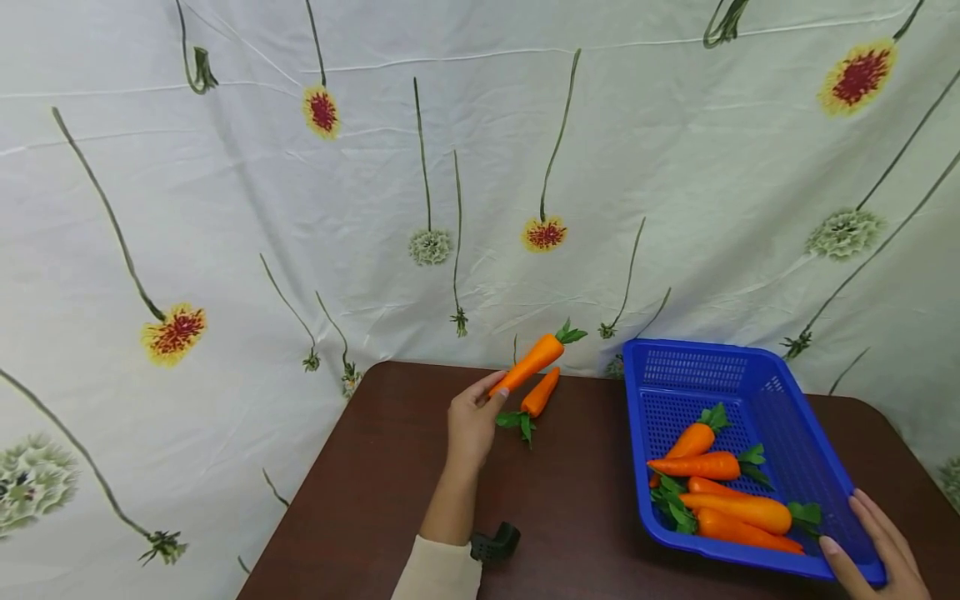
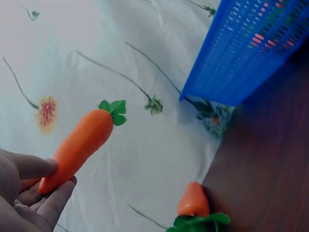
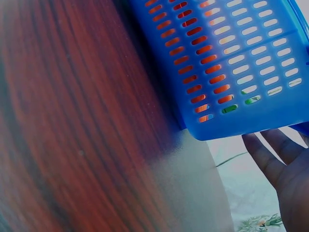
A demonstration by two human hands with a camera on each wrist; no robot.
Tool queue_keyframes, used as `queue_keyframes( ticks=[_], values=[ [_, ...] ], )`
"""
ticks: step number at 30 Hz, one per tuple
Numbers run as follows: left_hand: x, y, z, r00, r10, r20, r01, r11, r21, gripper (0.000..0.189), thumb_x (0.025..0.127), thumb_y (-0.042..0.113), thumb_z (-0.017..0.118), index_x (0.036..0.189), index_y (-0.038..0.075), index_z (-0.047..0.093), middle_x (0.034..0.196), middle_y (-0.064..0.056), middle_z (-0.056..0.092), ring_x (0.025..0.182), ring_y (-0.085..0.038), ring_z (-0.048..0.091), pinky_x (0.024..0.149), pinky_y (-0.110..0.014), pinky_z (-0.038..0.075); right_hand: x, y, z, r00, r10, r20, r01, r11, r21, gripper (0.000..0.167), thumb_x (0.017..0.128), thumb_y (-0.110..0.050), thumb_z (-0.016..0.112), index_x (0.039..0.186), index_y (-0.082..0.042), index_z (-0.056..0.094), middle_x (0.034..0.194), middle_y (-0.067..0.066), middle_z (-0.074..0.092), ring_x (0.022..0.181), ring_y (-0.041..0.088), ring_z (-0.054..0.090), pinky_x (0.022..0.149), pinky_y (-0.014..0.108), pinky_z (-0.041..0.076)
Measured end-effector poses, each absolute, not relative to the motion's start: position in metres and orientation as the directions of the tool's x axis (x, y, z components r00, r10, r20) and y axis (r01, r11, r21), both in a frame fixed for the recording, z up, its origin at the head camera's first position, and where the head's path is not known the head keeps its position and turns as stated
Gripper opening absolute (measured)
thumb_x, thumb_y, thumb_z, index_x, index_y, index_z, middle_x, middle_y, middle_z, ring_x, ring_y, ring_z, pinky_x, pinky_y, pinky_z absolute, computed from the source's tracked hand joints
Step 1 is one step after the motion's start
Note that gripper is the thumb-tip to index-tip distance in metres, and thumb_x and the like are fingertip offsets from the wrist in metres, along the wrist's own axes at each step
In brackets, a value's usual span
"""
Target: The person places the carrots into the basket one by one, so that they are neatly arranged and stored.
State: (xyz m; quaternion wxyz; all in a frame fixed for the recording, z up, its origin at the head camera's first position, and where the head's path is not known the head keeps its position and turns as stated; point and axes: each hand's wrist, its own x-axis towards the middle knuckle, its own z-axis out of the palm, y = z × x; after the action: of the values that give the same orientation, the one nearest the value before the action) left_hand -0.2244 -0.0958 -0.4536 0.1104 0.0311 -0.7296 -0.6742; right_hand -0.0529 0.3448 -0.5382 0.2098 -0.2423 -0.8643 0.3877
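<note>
My left hand (image 1: 471,421) pinches an orange carrot (image 1: 531,364) by its tapered tip, thumb on one side and fingers on the other. The carrot is raised over the far part of the table, its green leafy top pointing up and away to the right. Just behind it, another carrot (image 1: 540,393) lies on the table, its leaves toward me. At the near right corner of a blue plastic basket (image 1: 813,442), my right hand (image 1: 885,554) rests with extended fingers against the rim. Several carrots (image 1: 738,510) lie in the basket, mostly toward its near left side.
A dark brown wooden table (image 1: 360,500) with rounded far corners bears the basket on its right side. Behind it hangs a pale cloth (image 1: 375,192) printed with flowers. A black band piece (image 1: 497,542) sits at my left cuff.
</note>
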Motion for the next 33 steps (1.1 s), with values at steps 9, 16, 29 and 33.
queue_keyframes(
  ticks=[9,16,29,33],
  values=[
    [-0.213,-0.076,-0.446,-0.991,-0.062,0.121,0.122,-0.021,0.992,0.027,0.093,0.01,0.072,0.119,0.014,0.076,0.124,-0.012,0.072,0.107,-0.018,0.071,0.081,-0.02,0.058,-0.054,0.345,-0.538,-0.794,0.584,0.169,0.26,0.577,-0.774,0.073,0.098,-0.03,0.064,0.161,-0.023,0.028,0.17,-0.003,0.017,0.157,0.029,0.018,0.117,0.014,0.004],
    [-0.203,-0.056,-0.439,-0.993,-0.009,0.116,0.116,-0.036,0.993,0.026,0.091,0.011,0.075,0.116,0.013,0.078,0.121,-0.011,0.074,0.094,-0.012,0.068,0.072,-0.015,0.054,-0.054,0.346,-0.539,-0.788,0.588,0.182,0.249,0.576,-0.779,0.073,0.097,-0.029,0.065,0.16,-0.023,0.03,0.17,-0.004,0.019,0.157,0.027,0.018,0.115,0.011,0.004],
    [-0.189,-0.005,-0.44,-0.985,0.138,0.107,0.104,-0.03,0.994,0.022,0.09,0.017,0.077,0.112,0.018,0.08,0.112,-0.004,0.075,0.074,-0.007,0.06,0.062,-0.014,0.049,-0.054,0.346,-0.539,-0.788,0.586,0.19,0.251,0.587,-0.77,0.072,0.098,-0.028,0.064,0.16,-0.023,0.029,0.17,-0.002,0.02,0.157,0.027,0.019,0.117,0.015,0.005],
    [-0.183,0.011,-0.447,-0.974,0.187,0.125,0.119,-0.043,0.992,0.022,0.091,0.012,0.075,0.112,0.014,0.079,0.112,-0.004,0.075,0.08,-0.004,0.064,0.072,-0.015,0.055,-0.054,0.345,-0.54,-0.782,0.589,0.202,0.243,0.587,-0.772,0.071,0.097,-0.027,0.065,0.16,-0.024,0.031,0.169,-0.005,0.021,0.157,0.021,0.018,0.112,0.009,0.005]
  ],
)
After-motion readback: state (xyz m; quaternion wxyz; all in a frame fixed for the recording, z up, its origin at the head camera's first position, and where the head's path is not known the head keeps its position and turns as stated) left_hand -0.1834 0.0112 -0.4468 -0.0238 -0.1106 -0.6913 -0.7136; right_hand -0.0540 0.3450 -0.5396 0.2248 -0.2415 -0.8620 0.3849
